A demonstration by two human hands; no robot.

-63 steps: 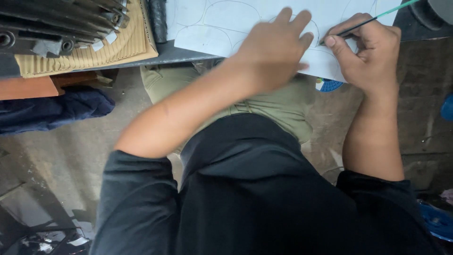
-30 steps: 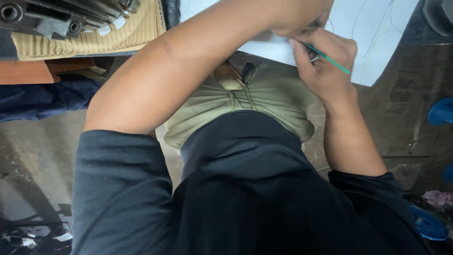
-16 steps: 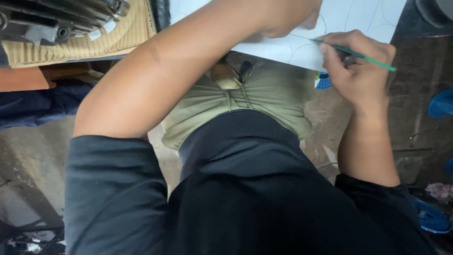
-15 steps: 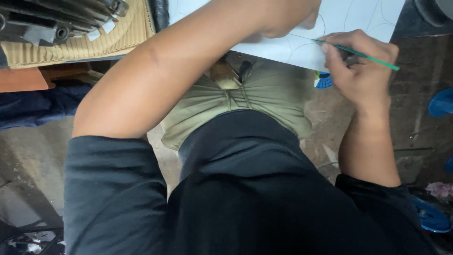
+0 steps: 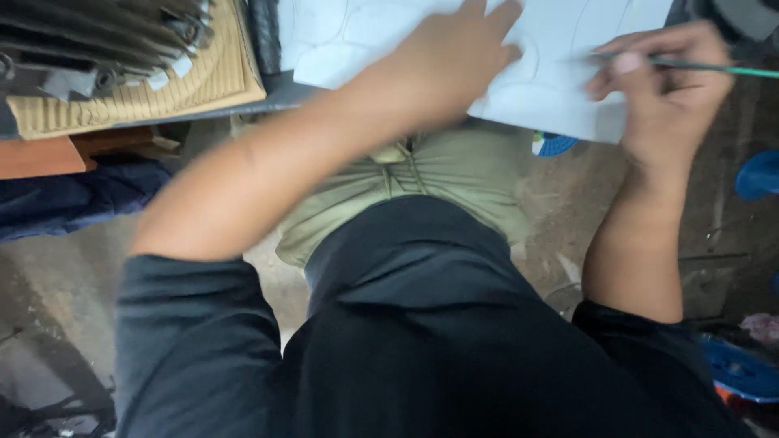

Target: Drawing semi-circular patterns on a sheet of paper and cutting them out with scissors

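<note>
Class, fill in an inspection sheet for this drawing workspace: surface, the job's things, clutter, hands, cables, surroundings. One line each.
Surface: dark table edge, mostly covered by the sheet.
Job's things: white paper sheet with faint curved outlines; green pencil, its tip on the sheet.
Clutter: tan ribbed mat with dark metal parts on it, left of the sheet.
Hands: left hand flat on the sheet, fingers spread; right hand gripping the pencil.
Cables: nothing seen.
Surroundings: dusty floor; dark blue cloth under the table; blue objects at right, too blurred to identify.
</note>
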